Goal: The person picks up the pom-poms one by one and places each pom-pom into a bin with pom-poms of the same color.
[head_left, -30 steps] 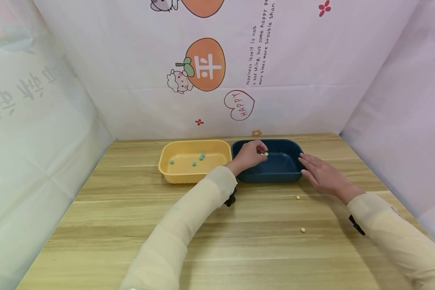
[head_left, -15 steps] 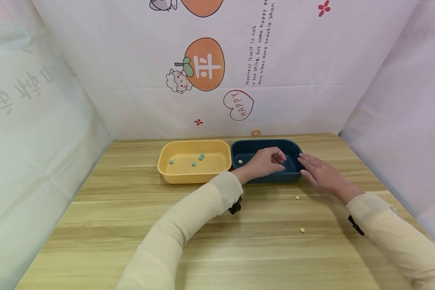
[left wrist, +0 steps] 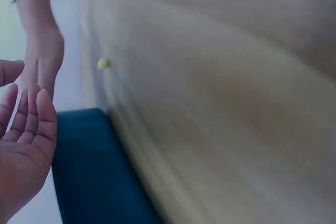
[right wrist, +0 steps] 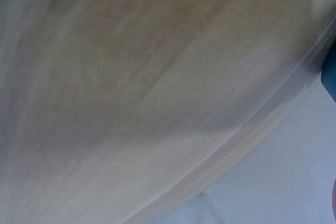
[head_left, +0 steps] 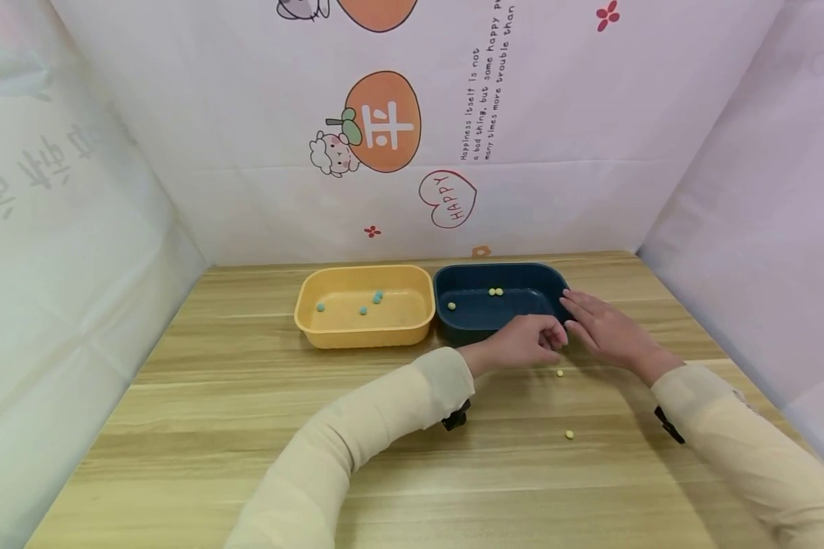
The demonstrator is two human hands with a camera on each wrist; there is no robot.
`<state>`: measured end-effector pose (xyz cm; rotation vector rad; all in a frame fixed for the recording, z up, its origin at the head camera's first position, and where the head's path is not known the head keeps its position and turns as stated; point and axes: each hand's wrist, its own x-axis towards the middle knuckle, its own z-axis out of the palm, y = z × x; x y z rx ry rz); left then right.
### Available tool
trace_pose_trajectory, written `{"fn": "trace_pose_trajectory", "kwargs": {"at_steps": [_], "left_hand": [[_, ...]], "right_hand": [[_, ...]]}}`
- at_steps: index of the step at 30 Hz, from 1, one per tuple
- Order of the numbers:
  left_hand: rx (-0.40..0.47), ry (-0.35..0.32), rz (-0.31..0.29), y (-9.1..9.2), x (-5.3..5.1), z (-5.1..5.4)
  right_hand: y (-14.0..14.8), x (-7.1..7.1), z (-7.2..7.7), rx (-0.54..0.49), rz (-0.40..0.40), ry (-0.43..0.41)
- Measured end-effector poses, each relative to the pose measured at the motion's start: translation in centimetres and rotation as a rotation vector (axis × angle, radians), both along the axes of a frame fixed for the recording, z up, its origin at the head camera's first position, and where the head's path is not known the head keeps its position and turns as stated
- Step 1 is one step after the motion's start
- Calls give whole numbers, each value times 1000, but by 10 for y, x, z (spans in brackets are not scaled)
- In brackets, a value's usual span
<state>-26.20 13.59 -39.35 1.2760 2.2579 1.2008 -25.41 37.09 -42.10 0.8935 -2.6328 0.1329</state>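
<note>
My left hand (head_left: 530, 341) is over the front right corner of a dark blue bin (head_left: 522, 306), its fingers loosely bent; in the left wrist view the palm (left wrist: 23, 161) holds nothing. Nearest to it on the table is a small yellow ball (head_left: 559, 374); another yellow ball (head_left: 569, 435) lies closer to the front. Inside the blue bin are two yellow balls side by side (head_left: 496, 292) and a third yellow ball (head_left: 452, 306) at the left. My right hand (head_left: 607, 332) rests its straight fingers against the bin's right end.
A yellow bin (head_left: 343, 337) stands directly left of the blue one, with several small blue-green balls (head_left: 363, 311) in it. Printed white cloth (head_left: 261, 213) walls the wooden table (head_left: 213, 427) at the back and both sides.
My left hand has let go of a yellow ball in the blue bin, then moved right and toward the front, out over the bin's rim. The right hand has stayed at the bin's end.
</note>
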Motion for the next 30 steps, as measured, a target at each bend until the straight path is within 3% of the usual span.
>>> {"fn": "trace_pose_trajectory", "kwargs": {"at_steps": [8, 14, 21, 30], "left_hand": [[-93, 73, -29, 12, 4, -18], [-154, 86, 10, 19, 4, -30], [-227, 154, 62, 27, 2, -37], [-282, 164, 76, 35, -1, -42]], "right_hand": [[1, -2, -2, -2, 18, 34], [2, -2, -4, -2, 9, 20], [2, -2, -5, 1, -4, 4], [3, -2, -5, 6, -16, 0]]}}
